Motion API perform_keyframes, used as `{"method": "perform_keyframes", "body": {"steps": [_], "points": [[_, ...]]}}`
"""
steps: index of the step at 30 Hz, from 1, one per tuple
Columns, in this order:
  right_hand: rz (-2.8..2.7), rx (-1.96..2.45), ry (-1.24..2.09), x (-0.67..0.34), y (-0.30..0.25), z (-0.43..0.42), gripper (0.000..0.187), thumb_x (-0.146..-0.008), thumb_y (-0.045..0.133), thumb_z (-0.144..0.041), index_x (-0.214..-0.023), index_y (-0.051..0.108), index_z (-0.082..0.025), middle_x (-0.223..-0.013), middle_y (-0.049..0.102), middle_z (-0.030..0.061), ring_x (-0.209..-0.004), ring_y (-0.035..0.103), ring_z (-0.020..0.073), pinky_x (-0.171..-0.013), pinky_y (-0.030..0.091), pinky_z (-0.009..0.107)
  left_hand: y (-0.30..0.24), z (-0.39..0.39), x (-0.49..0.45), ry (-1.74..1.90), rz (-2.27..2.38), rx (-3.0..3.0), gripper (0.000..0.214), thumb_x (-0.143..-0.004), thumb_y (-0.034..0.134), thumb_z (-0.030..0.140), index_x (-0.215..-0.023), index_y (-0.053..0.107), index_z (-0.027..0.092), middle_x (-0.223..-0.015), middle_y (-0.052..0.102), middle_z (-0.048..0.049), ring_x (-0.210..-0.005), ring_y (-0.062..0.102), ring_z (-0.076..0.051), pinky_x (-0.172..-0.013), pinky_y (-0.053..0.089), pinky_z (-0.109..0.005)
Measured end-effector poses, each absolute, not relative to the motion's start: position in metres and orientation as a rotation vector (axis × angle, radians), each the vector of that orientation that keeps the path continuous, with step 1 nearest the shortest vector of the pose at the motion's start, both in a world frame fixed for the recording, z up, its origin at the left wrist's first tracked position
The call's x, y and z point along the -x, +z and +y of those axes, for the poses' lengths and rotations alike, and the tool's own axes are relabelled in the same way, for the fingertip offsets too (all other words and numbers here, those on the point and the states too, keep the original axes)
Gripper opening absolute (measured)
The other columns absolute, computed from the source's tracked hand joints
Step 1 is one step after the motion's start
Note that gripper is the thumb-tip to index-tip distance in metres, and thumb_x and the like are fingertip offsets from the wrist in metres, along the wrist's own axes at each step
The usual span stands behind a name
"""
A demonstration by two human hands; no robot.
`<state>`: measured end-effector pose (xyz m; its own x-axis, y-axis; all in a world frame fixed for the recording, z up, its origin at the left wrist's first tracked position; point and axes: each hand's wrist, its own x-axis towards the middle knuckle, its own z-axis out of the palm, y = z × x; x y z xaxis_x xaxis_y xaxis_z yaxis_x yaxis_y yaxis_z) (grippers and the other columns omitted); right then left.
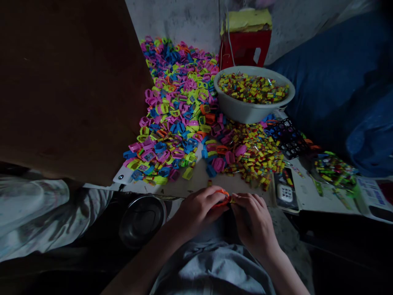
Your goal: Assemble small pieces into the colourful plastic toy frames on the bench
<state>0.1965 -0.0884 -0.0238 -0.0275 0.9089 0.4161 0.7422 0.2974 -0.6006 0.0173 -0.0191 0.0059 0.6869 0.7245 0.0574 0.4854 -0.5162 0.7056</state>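
Observation:
My left hand is closed around an orange plastic ring piece held just above my lap. My right hand pinches a small yellow-and-red piece against the ring's right side. The fingertips of both hands meet there. Beyond the hands lies a big heap of coloured plastic ring pieces in pink, blue, yellow-green and orange. To its right spreads a smaller heap of tiny yellow-and-red pieces.
A white bowl full of yellow-and-red pieces stands behind the heaps. A metal bowl sits by my left forearm. A brown board rises at the left. A black grid tray, a small calculator-like device and blue fabric lie right.

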Motion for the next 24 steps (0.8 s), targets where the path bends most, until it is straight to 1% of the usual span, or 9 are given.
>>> {"method": "perform_keyframes", "body": {"steps": [6,12,17,19,21,24], "points": [[-1.764,1.507,0.267,-0.198,-0.025,-0.090,0.019,-0.092,0.051,-0.014,-0.106,0.057,-0.024,-0.095,0.068,0.0060,-0.081,0.060,0.0208,-0.074,0.045,0.039,0.007,-0.020,-0.016,0.434,0.906,-2.235,0.024,-0.096,0.053,0.035,-0.115,0.062,0.023,-0.125,0.064,-0.0044,-0.110,0.063,-0.016,-0.098,0.048,-0.026],[-1.858,1.542,0.303,-0.200,-0.027,-0.088,0.017,-0.093,0.048,-0.016,-0.106,0.056,-0.024,-0.095,0.066,0.0054,-0.085,0.058,0.0217,-0.075,0.041,0.037,0.007,-0.021,-0.016,0.416,0.945,-2.279,0.025,-0.097,0.051,0.034,-0.116,0.062,0.022,-0.124,0.064,-0.0046,-0.111,0.062,-0.017,-0.098,0.048,-0.028],[-2.020,1.544,0.251,-0.203,-0.025,-0.085,0.018,-0.094,0.045,-0.016,-0.108,0.055,-0.021,-0.095,0.065,0.0067,-0.080,0.055,0.0216,-0.071,0.037,0.035,0.008,-0.020,-0.017,0.398,0.943,-2.319,0.027,-0.098,0.048,0.035,-0.115,0.062,0.021,-0.121,0.065,-0.0062,-0.110,0.063,-0.019,-0.096,0.048,-0.030],[-2.127,1.556,0.214,-0.206,-0.025,-0.083,0.014,-0.094,0.047,-0.019,-0.104,0.057,-0.021,-0.091,0.064,0.0065,-0.077,0.054,0.0210,-0.069,0.035,0.034,0.009,-0.018,-0.017,0.353,0.921,-2.293,0.029,-0.098,0.048,0.037,-0.116,0.063,0.020,-0.119,0.066,-0.0073,-0.108,0.064,-0.020,-0.093,0.049,-0.031],[-2.204,1.560,0.148,-0.208,-0.026,-0.083,0.008,-0.093,0.050,-0.021,-0.095,0.058,-0.021,-0.083,0.063,0.0050,-0.072,0.053,0.0196,-0.067,0.032,0.034,0.008,-0.016,-0.017,0.301,0.882,-2.188,0.029,-0.096,0.051,0.038,-0.114,0.064,0.019,-0.114,0.067,-0.0071,-0.101,0.066,-0.020,-0.089,0.050,-0.029],[-2.292,1.496,0.123,-0.206,-0.033,-0.087,0.010,-0.091,0.051,-0.019,-0.083,0.056,-0.022,-0.070,0.060,0.0014,-0.063,0.051,0.0163,-0.064,0.030,0.032,0.004,-0.014,-0.016,0.212,0.876,-2.001,0.023,-0.091,0.060,0.035,-0.105,0.069,0.019,-0.103,0.070,-0.0052,-0.091,0.067,-0.018,-0.080,0.050,-0.025]]}}
